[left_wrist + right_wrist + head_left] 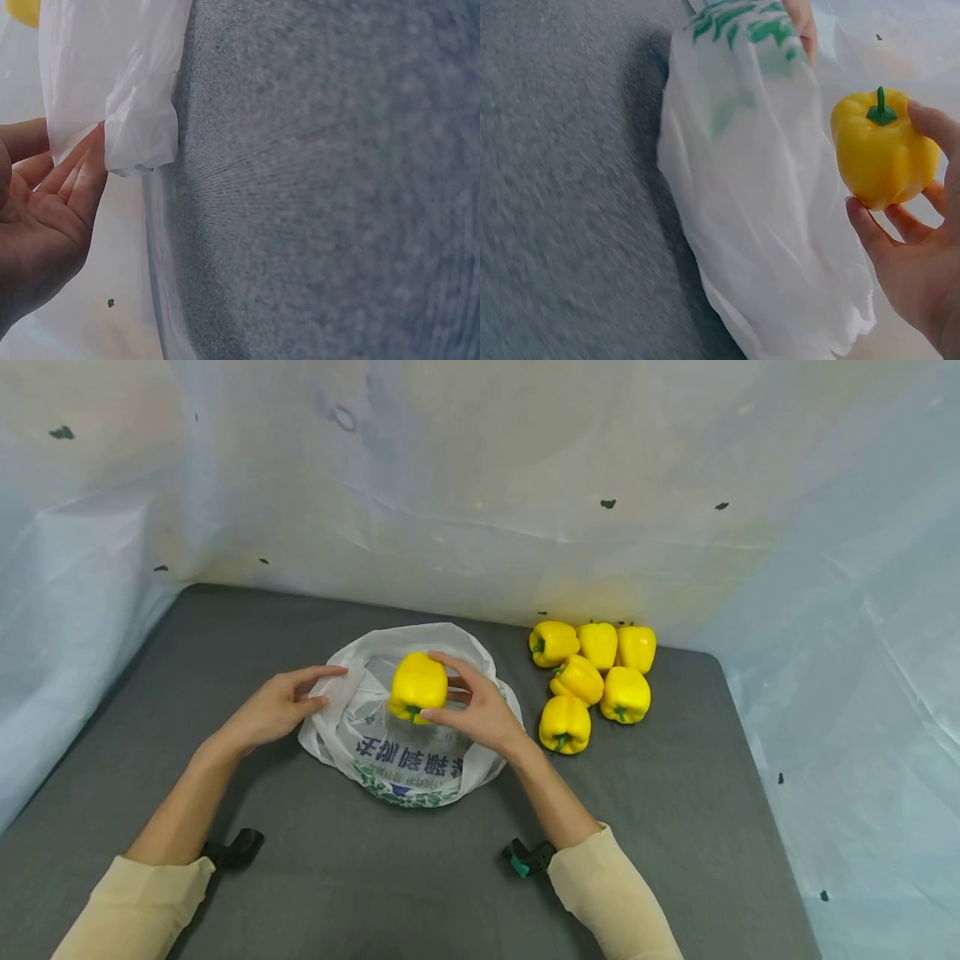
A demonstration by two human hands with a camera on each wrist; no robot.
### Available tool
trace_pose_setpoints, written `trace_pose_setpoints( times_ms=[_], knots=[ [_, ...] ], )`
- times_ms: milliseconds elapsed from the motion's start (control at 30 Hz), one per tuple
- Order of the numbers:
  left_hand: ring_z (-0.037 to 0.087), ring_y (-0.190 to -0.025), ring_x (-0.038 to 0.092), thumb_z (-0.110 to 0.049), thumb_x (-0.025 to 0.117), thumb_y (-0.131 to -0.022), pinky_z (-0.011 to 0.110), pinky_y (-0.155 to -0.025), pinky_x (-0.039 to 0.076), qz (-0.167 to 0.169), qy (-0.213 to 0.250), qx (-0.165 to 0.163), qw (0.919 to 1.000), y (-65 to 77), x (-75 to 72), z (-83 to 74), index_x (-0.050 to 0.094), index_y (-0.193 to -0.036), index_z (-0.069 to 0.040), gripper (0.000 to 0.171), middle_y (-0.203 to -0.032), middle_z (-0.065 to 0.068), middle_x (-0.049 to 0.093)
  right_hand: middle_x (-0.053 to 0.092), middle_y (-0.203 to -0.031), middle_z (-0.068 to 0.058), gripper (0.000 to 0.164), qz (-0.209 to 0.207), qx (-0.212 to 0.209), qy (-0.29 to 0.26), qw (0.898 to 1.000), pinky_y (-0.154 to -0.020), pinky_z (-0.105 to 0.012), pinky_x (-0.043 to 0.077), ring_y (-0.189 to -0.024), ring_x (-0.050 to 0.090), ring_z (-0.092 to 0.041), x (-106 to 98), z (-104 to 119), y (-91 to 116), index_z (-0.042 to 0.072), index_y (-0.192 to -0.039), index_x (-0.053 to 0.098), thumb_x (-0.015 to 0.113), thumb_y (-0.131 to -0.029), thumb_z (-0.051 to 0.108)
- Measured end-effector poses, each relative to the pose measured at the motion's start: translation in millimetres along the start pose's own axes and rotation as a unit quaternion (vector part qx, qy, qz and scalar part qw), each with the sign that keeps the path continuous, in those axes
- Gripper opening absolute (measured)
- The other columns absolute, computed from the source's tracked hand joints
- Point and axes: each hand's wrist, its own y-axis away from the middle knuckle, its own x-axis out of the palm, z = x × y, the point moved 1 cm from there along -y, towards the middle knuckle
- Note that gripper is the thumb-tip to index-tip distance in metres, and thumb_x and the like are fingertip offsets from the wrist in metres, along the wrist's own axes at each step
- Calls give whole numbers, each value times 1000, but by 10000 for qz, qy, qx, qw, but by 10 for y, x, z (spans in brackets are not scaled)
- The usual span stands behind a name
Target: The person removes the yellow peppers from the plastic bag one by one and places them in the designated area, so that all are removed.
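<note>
A yellow bell pepper (417,683) with a green stem is in my right hand (480,706), held between thumb and fingers above the open mouth of a white plastic bag (408,785). The right wrist view shows the same bell pepper (881,154) beside the bag's crumpled side. My left hand (273,710) pinches the bag's left rim; in the left wrist view its fingers (88,176) lie at the white plastic (139,90). Dark printed characters and green leaf patterns mark the bag, which sits opened out on the grey-covered table.
Several more yellow bell peppers (600,681) lie grouped on the table (697,827), to the right of the bag. Pale plastic sheeting (480,485) hangs behind the table's back edge and along its sides. Each wrist wears a black strap (238,850).
</note>
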Motion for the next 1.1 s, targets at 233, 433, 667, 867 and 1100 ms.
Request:
trace_pose_setpoints(
  times_ms=[233, 433, 667, 867, 1100],
  knots=[
    [8, -52, 32, -12, 61, -100, 28, -49, 34, -45, -98, 85, 9999, -7, 21, 33, 50, -146, -15, 48, -81, 5, 48, 45, -146, -19, 73, 70, -20, 273, 9996, -102, -43, 45, -124, 54, -36, -162, 232, 97, 0, -150, 39, 74, -87, 1],
    [5, -48, 25, -10, 60, -100, 28, -44, 30, -104, -56, 273, 9996, -18, 27, 49, 50, -145, -12, 47, -83, 8, 49, 46, -146, -18, 72, -81, -61, 278, 9996, -103, -44, 45, -123, 53, -36, -306, 244, 164, 0, -150, 40, 74, -86, -1],
    [6, -50, 26, -10, 60, -100, 29, -48, 33, -74, -19, 255, 9996, -12, 19, 42, 50, -146, -12, 47, -116, 18, 54, 44, -147, -17, 71, -160, -133, 303, 9993, -103, -46, 44, -124, 52, -34, -482, 239, 246, -1, -149, 40, 73, -86, -5],
    [4, -46, 26, -11, 59, -101, 27, -42, 30, -27, 52, 281, 9996, -17, 26, 41, 49, -147, -12, 47, -69, 1, 37, 42, -149, -17, 71, -109, -111, 305, 9994, -103, -49, 43, -125, 52, -31, -642, 229, 307, -2, -149, 40, 72, -86, -7],
    [5, -46, 26, -10, 60, -100, 26, -42, 30, -55, -25, 304, 9995, -15, 27, 47, 50, -146, -10, 47, -62, -6, 30, 39, -154, -12, 69, -173, 86, 608, 9980, -108, -47, 39, -135, 44, -27, -824, 248, 382, 1, -149, 42, 73, -88, -2]
  ],
)
